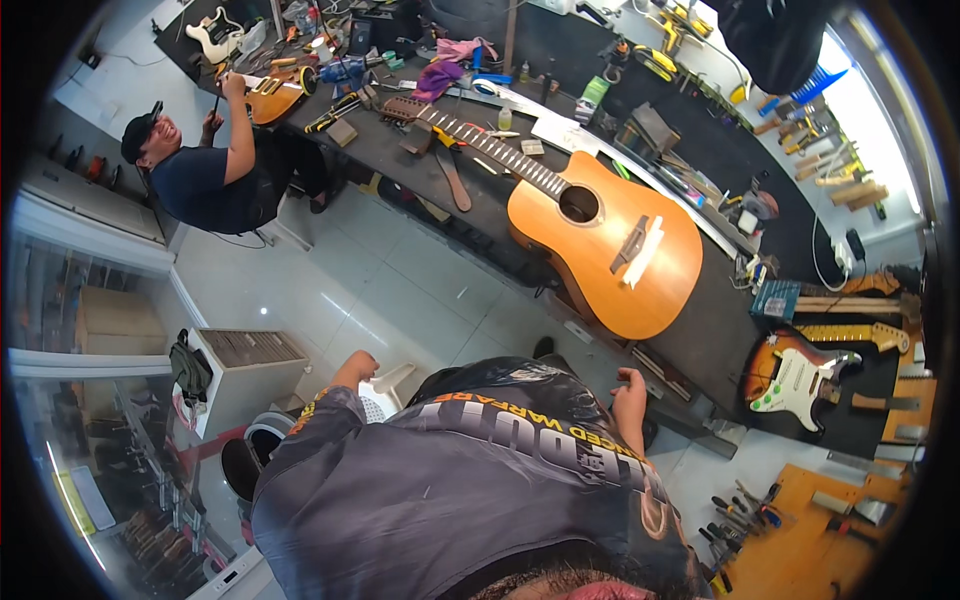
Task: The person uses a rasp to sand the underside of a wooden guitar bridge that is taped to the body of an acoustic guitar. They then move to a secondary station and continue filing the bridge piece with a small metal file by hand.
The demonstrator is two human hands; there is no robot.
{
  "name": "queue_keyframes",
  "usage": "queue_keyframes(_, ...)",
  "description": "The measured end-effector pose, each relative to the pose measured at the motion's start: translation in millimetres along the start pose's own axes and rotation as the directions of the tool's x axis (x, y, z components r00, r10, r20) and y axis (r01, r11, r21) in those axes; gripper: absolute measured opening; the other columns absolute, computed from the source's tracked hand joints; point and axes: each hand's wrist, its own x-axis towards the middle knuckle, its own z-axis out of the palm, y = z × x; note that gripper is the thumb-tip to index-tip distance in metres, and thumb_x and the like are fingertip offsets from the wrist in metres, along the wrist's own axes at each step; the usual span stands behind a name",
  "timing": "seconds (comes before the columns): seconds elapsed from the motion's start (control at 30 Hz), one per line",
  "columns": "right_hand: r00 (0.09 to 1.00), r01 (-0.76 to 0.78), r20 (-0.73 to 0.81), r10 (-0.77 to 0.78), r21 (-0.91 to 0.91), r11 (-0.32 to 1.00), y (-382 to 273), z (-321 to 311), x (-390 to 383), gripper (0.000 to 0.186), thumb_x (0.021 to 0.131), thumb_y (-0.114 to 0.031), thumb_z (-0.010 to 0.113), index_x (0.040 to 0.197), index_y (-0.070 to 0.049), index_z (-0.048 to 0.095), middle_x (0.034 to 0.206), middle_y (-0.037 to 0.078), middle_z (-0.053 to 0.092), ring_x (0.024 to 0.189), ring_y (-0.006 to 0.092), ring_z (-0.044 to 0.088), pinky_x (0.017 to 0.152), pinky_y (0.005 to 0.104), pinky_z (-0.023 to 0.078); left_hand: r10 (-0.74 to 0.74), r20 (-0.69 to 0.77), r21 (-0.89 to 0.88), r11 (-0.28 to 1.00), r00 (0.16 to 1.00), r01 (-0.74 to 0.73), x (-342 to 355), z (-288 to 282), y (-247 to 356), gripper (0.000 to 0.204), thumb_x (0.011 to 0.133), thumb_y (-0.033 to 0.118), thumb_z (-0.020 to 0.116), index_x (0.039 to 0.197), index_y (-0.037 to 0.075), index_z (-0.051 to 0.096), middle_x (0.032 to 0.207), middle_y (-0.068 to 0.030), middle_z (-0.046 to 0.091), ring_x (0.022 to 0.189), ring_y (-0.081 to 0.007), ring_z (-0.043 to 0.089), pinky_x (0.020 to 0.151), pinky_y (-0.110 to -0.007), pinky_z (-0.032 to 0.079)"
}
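Observation:
My left hand (358,368) hangs at my side beside a white plastic stool (388,388). Its fingers are too small and turned away to read. On the other side, my right hand (629,392) is low by the bench's near edge, fingers apart and with nothing in them. In front of me an acoustic guitar (655,285) with a light orange top lies face up across the dark workbench (350,165). Its body overhangs the near edge, and its neck points to the far left. A white strip (644,252) lies by its bridge. No strings are visible.
At the far left another person (205,180) sits over a smaller guitar (272,100). A sunburst electric guitar (793,382) lies at the right, near a wooden board (790,540) with hand tools. Purple cloth (437,80) and tools crowd the bench. A white cabinet (240,370) stands left.

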Motion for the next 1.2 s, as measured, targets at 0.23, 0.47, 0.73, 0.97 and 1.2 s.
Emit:
queue_keyframes(0.23,0.976,0.135,0.149,-0.159,0.163,0.977,-149.4,30.4,90.5,0.02,0.103,0.004,0.054,0.118,0.001,0.068,0.104,0.016,0.072,0.088,0.0249,0.073,0.08,0.0357,0.059,0.239,0.208,0.083,0.962,0.949,-0.26,5.8,14.9,100.0,0.036,0.097,0.026,0.069,0.118,-0.001,0.079,0.099,-0.0139,0.082,0.086,-0.027,0.08,0.079,-0.041,0.062)
queue_keyframes(0.47,0.708,0.672,0.219,-0.671,0.081,0.736,-295.2,110.1,228.5,0.017,0.101,-0.003,0.064,0.117,0.0,0.068,0.103,0.022,0.071,0.101,0.0386,0.071,0.091,0.0439,0.057,0.563,-0.37,0.033,0.803,0.739,-0.595,12.4,-136.3,263.2,0.046,0.096,0.024,0.074,0.137,0.004,0.07,0.131,-0.0237,0.074,0.122,-0.0376,0.072,0.103,-0.046,0.056)
queue_keyframes(0.73,0.683,0.726,0.311,-0.661,-0.39,0.566,-376.3,253.8,342.4,0.086,0.085,-0.026,0.087,0.156,-0.005,0.044,0.137,0.018,0.062,0.12,0.0386,0.065,0.103,0.0524,0.053,0.422,-0.821,0.136,0.799,0.385,-0.585,28.2,-312.7,411.6,0.069,0.089,0.022,0.083,0.149,0.004,0.053,0.135,-0.0174,0.063,0.125,-0.0379,0.065,0.104,-0.047,0.056)
queue_keyframes(0.97,0.822,0.567,0.429,-0.374,-0.551,0.613,-377.2,281.3,355.7,0.069,0.083,-0.016,0.083,0.143,-0.005,0.05,0.131,0.017,0.067,0.121,0.0364,0.068,0.098,0.0512,0.057,0.366,-0.702,0.192,0.923,0.611,-0.332,70.4,-338.4,437.3,0.069,0.084,0.029,0.088,0.137,0.003,0.052,0.135,-0.0196,0.059,0.126,-0.0395,0.065,0.104,-0.048,0.059)
queue_keyframes(1.2,0.831,0.553,0.399,-0.387,-0.521,0.651,-388.4,258.8,321.0,0.057,0.077,-0.013,0.083,0.126,-0.004,0.054,0.12,0.017,0.069,0.117,0.0351,0.069,0.094,0.0508,0.058,0.378,-0.816,-0.026,0.731,0.436,-0.682,74.7,-298.3,398.4,0.068,0.081,0.022,0.086,0.134,0.0,0.05,0.132,-0.0226,0.056,0.122,-0.0466,0.061,0.101,-0.052,0.054)
